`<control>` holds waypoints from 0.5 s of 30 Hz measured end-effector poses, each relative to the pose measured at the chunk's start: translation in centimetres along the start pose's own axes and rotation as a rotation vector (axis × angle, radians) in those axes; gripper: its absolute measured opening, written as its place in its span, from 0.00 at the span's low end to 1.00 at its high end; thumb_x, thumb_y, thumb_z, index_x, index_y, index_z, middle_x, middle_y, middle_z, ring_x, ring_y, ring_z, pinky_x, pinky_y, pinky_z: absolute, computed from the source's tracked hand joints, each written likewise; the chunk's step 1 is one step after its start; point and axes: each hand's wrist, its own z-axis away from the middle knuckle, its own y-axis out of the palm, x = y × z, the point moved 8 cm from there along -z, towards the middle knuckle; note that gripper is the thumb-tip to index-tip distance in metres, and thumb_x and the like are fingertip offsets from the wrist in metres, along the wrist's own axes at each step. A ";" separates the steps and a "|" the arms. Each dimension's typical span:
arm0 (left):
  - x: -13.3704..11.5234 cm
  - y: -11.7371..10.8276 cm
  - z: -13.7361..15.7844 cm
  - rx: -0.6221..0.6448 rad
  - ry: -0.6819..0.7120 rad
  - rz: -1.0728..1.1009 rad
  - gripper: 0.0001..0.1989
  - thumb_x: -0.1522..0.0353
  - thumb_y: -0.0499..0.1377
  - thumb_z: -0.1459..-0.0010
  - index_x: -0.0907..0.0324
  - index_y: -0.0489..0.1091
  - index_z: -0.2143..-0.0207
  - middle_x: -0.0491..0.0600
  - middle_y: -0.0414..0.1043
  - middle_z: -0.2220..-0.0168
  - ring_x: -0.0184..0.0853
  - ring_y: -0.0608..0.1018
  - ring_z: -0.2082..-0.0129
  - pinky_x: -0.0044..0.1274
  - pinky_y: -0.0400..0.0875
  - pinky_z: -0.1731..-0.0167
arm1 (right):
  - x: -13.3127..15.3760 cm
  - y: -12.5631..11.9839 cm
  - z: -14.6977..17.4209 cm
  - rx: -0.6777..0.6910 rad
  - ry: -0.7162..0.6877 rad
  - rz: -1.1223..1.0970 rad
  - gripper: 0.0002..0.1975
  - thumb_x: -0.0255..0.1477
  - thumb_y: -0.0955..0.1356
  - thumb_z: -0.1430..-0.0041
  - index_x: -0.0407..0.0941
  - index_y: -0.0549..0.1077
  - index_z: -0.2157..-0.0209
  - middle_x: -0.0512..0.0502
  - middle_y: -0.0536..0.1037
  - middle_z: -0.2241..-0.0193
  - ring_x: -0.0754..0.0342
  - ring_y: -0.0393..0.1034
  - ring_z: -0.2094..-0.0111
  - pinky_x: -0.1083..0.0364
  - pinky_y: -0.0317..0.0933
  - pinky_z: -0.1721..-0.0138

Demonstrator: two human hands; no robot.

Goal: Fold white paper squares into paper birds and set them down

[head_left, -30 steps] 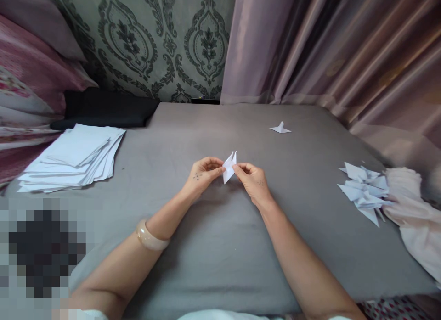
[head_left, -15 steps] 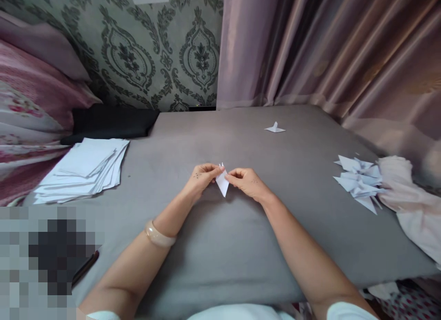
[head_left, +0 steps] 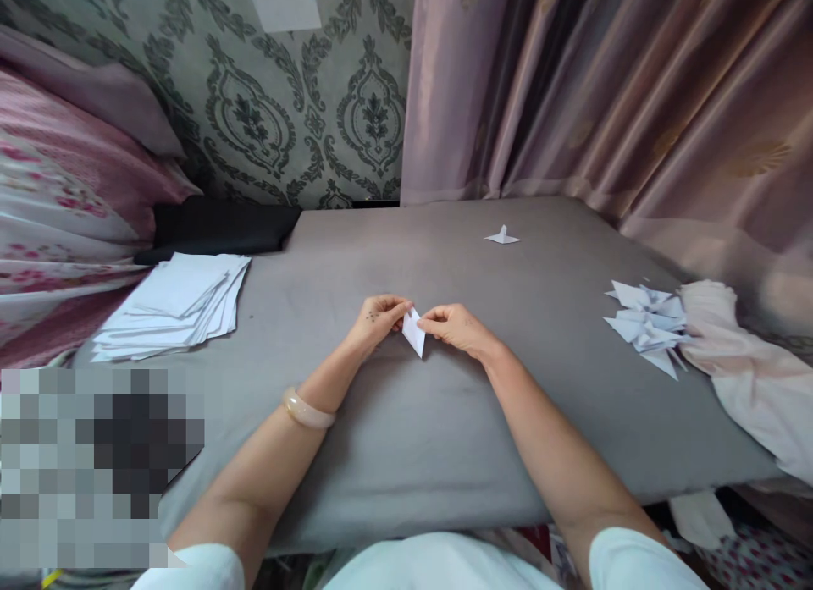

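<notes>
Between my two hands is a small piece of folded white paper (head_left: 415, 334), a slim diamond whose lower point hangs down above the grey cloth. My left hand (head_left: 381, 315) pinches its upper left edge between thumb and fingers. From the other side, my right hand (head_left: 456, 328) is closed on the right edge with thumb and forefinger. The fingertips cover part of the paper's upper end.
A stack of white paper (head_left: 174, 306) lies at the left, in front of a folded black cloth (head_left: 232, 224). One folded paper figure (head_left: 503, 235) sits farther back. Several more paper figures (head_left: 651, 319) are heaped at the right beside pale fabric (head_left: 730, 353). Everything rests on a grey-covered surface (head_left: 356, 480).
The view has shifted slightly. The folded paper has turned a little between my fingers, and the small tips at its top no longer show. Both hands keep their pinch.
</notes>
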 end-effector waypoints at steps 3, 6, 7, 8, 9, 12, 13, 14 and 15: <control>-0.2 -1.0 -0.2 -0.067 0.072 -0.084 0.15 0.59 0.63 0.50 0.63 0.76 0.66 0.47 0.72 0.76 0.29 0.70 0.76 0.21 0.64 0.74 | -0.4 -0.3 -0.3 -0.076 -0.019 0.094 0.11 0.36 0.69 0.49 0.42 0.78 0.71 0.49 0.77 0.77 0.59 0.66 0.76 0.59 0.57 0.73; -1.0 -1.9 -0.2 -0.111 0.156 -0.175 0.10 0.65 0.63 0.50 0.60 0.76 0.66 0.49 0.74 0.69 0.32 0.72 0.68 0.22 0.65 0.68 | -0.3 -0.6 -0.5 -0.161 -0.050 0.214 0.09 0.34 0.68 0.49 0.43 0.78 0.71 0.46 0.80 0.72 0.55 0.71 0.70 0.56 0.60 0.66; -1.2 -1.9 -0.2 -0.093 0.181 -0.206 0.08 0.66 0.63 0.51 0.60 0.76 0.67 0.49 0.74 0.68 0.32 0.72 0.67 0.22 0.65 0.67 | -0.2 -0.6 -0.5 -0.182 -0.060 0.253 0.09 0.33 0.68 0.48 0.44 0.78 0.72 0.46 0.80 0.71 0.54 0.71 0.69 0.56 0.60 0.65; -1.4 -1.7 -0.2 -0.050 0.213 -0.250 0.06 0.68 0.62 0.51 0.59 0.77 0.68 0.49 0.75 0.68 0.32 0.73 0.67 0.22 0.65 0.66 | -0.1 -0.6 -0.5 -0.200 -0.069 0.289 0.08 0.33 0.68 0.48 0.44 0.78 0.72 0.45 0.81 0.71 0.53 0.72 0.68 0.55 0.60 0.64; -1.7 -1.2 -0.1 0.009 0.255 -0.308 0.06 0.70 0.61 0.50 0.59 0.77 0.69 0.49 0.74 0.68 0.32 0.73 0.67 0.22 0.65 0.66 | 0.1 -0.6 -0.5 -0.214 -0.077 0.322 0.08 0.32 0.68 0.47 0.44 0.78 0.72 0.45 0.81 0.71 0.53 0.72 0.68 0.55 0.60 0.64; -2.2 0.7 0.7 0.191 0.429 -0.550 0.10 0.75 0.56 0.49 0.60 0.77 0.66 0.50 0.73 0.66 0.32 0.73 0.68 0.23 0.66 0.65 | 0.4 -0.4 -0.4 -0.241 -0.097 0.404 0.08 0.31 0.67 0.46 0.45 0.78 0.71 0.44 0.81 0.70 0.52 0.73 0.67 0.54 0.60 0.63; -2.3 1.1 1.0 0.223 0.485 -0.627 0.12 0.76 0.55 0.50 0.60 0.76 0.65 0.51 0.73 0.65 0.32 0.73 0.67 0.23 0.66 0.65 | 0.5 -0.3 -0.3 -0.247 -0.102 0.425 0.08 0.31 0.67 0.45 0.45 0.78 0.71 0.44 0.81 0.70 0.51 0.73 0.67 0.54 0.60 0.63; -2.4 1.4 1.3 0.237 0.527 -0.686 0.14 0.77 0.54 0.50 0.60 0.76 0.64 0.52 0.72 0.64 0.33 0.73 0.66 0.24 0.67 0.64 | 0.5 -0.2 -0.3 -0.250 -0.105 0.444 0.08 0.31 0.67 0.45 0.45 0.78 0.71 0.44 0.80 0.70 0.51 0.73 0.67 0.54 0.60 0.63; -2.4 1.5 1.5 0.246 0.559 -0.736 0.15 0.77 0.54 0.51 0.60 0.76 0.63 0.53 0.72 0.62 0.35 0.73 0.64 0.25 0.67 0.62 | 0.5 -0.1 -0.2 -0.254 -0.106 0.461 0.08 0.31 0.67 0.44 0.45 0.77 0.71 0.44 0.80 0.70 0.51 0.72 0.67 0.54 0.59 0.63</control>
